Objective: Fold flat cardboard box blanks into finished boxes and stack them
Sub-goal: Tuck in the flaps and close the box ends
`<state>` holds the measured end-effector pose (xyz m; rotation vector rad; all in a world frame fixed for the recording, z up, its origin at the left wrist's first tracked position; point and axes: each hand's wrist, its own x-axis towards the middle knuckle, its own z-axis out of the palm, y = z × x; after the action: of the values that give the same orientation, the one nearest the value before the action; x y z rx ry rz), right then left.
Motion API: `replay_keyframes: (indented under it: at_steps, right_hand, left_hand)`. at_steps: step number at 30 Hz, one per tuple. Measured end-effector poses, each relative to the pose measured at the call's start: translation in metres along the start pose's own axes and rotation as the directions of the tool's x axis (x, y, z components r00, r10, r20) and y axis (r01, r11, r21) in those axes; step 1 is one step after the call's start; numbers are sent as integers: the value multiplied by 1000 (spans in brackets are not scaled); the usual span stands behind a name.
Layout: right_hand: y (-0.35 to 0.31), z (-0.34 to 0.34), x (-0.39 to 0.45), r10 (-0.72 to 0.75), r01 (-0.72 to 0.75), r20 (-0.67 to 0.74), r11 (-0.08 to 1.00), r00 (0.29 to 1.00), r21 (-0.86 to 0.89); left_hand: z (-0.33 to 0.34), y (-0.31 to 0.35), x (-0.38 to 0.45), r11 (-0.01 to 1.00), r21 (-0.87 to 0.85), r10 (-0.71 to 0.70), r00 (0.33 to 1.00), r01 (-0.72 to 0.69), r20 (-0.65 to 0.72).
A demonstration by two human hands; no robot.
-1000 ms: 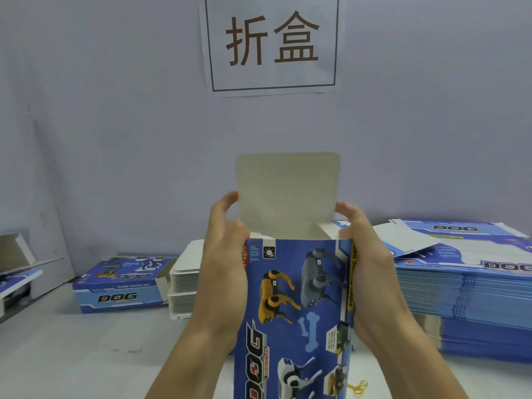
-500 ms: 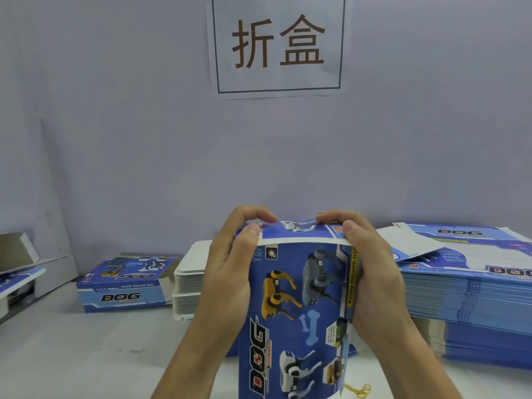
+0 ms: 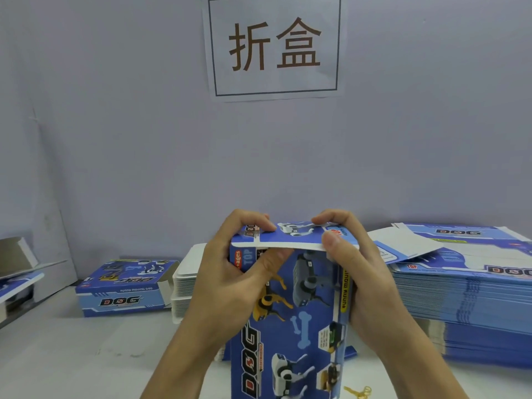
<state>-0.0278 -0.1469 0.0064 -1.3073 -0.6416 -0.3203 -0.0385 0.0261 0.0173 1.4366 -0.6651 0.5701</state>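
A blue printed dog-toy box (image 3: 299,318) stands upright in front of me on the white table. Its top flap (image 3: 290,236) is folded down toward me over the opening, with the white edge just above the front panel. My left hand (image 3: 230,283) grips the box's left side, fingers curled over the flap's left end and thumb under its edge. My right hand (image 3: 354,272) holds the right side, fingers on top of the flap and thumb pressing its front edge.
A tall stack of flat blue blanks (image 3: 466,298) fills the right. A folded box (image 3: 123,289) lies at the back left beside a stack of white inserts (image 3: 184,283). Another open box (image 3: 17,272) sits at the far left edge. A paper sign (image 3: 273,47) hangs on the wall.
The upright grey flap has been bent forward and down over the box's opening. Both hands shifted from the box's sides to its top, and the flap now lies lower toward the front panel.
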Motion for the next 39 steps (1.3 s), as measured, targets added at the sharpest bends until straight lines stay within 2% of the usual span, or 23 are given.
replay_keyframes:
  at_steps: [3,6,13,20,27,34,39]
  right_hand:
    - [-1,0,-1,-13,13,-13,999,1000,34]
    - [0,-1,-1,-16,16,-14,999,1000,29]
    - [-2,-1,-2,-56,57,-31,998,998,23]
    - [1,0,-2,-143,141,-100,990,985,-24]
    - [2,-4,-7,-21,18,37,998,999,60]
    - [-5,4,0,-8,13,-141,999,990,32]
    - [-10,5,1,20,-12,-120,998,993,66]
  left_hand:
    - [0,-1,-1,994,-77,-82,997,81,-5]
    - [3,-1,-2,991,-116,-74,997,71,-22]
    - [3,0,-3,999,20,37,999,-37,10]
    - [4,-1,-1,996,59,77,995,-73,-58]
    - [10,-2,-1,996,-63,-62,998,60,-31]
    - [7,0,3,987,-96,-133,991,131,-16]
    - [7,1,3,972,-192,-149,988,138,-41]
